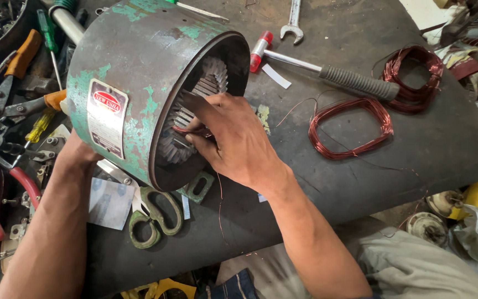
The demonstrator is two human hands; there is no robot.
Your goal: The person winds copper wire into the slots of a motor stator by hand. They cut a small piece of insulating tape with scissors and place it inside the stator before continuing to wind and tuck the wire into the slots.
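Setting: a person is working at a dark, scuffed workbench (360,171), seen from above through a head-worn camera.
Main object: a motor housing (139,72), a worn grey drum with flaking green paint and a red and white label, is lying on its side at the left centre of the bench, its open end facing right and near.
Inside the housing: a ring of toothed metal slots (208,83) is showing within the open end.
Right hand: the right hand (233,138) is reaching into the open end, its fingers (195,108) bunched together and pinching a thin reddish strip against the slots.
Left hand: the left hand (78,155) is pressing against the housing's near left side, mostly hidden behind it, so I cannot tell how its fingers are lying.
Under the housing: green-handled scissors (153,218) are lying at its near edge, just beside pale paper pieces (109,202).
Right of the housing: two copper wire coils (349,127) are resting on the bench, one nearer and one farther right.
Far side: a hammer with a red and white head (261,47) and grey grip is lying between the housing and the coils; a spanner (293,25) is beyond it.
Far left: pliers and screwdrivers (6,105) are lying in a heap.
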